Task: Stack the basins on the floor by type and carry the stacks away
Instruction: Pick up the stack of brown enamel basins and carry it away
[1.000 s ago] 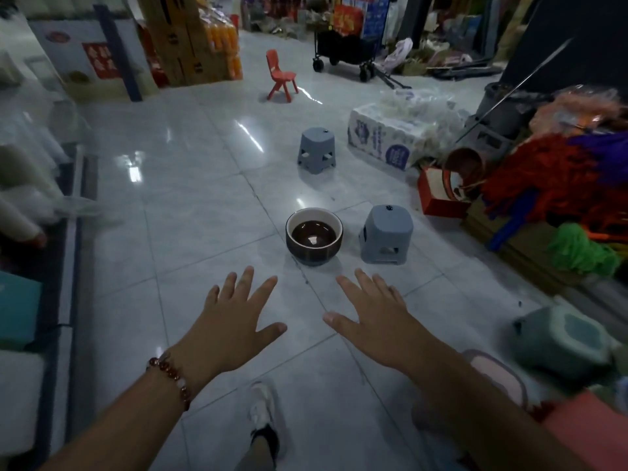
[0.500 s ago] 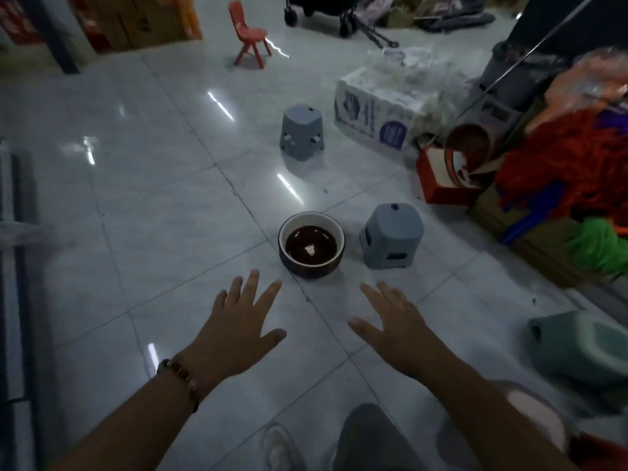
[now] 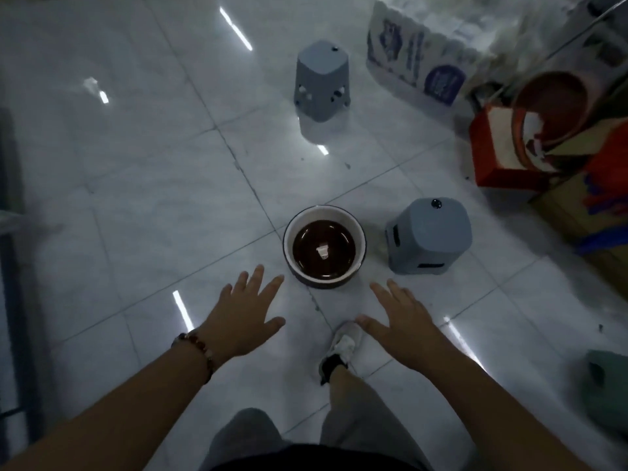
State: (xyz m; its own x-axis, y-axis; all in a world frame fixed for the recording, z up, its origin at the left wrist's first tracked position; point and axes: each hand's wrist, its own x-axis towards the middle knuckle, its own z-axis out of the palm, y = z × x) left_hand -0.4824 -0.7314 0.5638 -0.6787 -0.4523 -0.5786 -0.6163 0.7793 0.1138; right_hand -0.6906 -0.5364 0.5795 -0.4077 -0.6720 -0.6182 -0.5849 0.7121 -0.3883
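A round basin [image 3: 324, 247] with a pale inner wall and a dark brown bottom stood on the tiled floor [image 3: 163, 185] a little right of the frame's centre, a small light scrap lying in its middle. Both hands hovered just below it in the picture, palms down. The left hand [image 3: 243, 317], with a beaded bracelet [image 3: 197, 348] on its wrist, had its fingers spread and straight, the tips near the basin's lower left edge but not touching it; it held nothing. The right hand [image 3: 404, 321] was likewise spread and released, apart from the basin's lower right side.

Between the hands, lower down, a foot in a white shoe [image 3: 339, 348] stood on the tiles, with grey trouser legs at the bottom edge.

Just to the right of the basin sat a grey plastic stool [image 3: 428, 236]; a second grey stool [image 3: 323, 79] stood well apart, toward the upper middle. In the upper right lay a white wrapped pack with blue print [image 3: 418, 52], and below it a red box [image 3: 499, 154] with a brown basin [image 3: 550, 107] tilted on edge against the clutter. A greenish object [image 3: 608, 389], cut off and blurred, lay at the lower right edge.
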